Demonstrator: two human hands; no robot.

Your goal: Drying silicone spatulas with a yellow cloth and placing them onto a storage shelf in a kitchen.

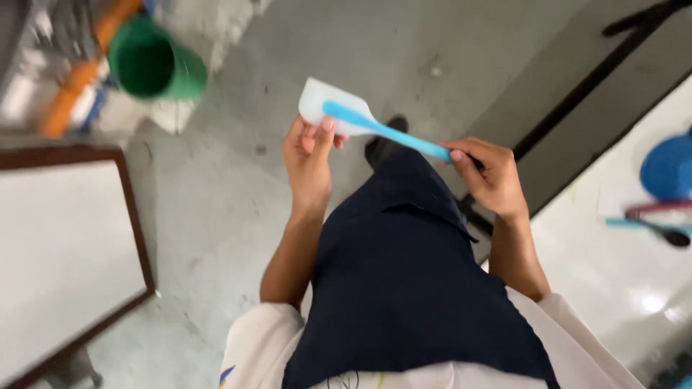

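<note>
Looking straight down here: both hands are on a silicone spatula (360, 119) with a translucent white blade and a bright blue handle, held out in front of the body over the grey floor (231, 216). The left hand (308, 155) pinches the blade end, thumb on top and fingers curled underneath. The right hand (490, 176) is clenched around the far end of the handle, so the spatula runs at a slant between the two. A navy apron (404, 288) fills the lower middle. A green bucket (155, 61) sits on its side up top left, well apart. There's a white worktop (613, 274) on the right with a blue lid-like thing (670, 169) and a couple of utensils (652, 220), and a dark-framed white board (65, 252) on the left.
</note>
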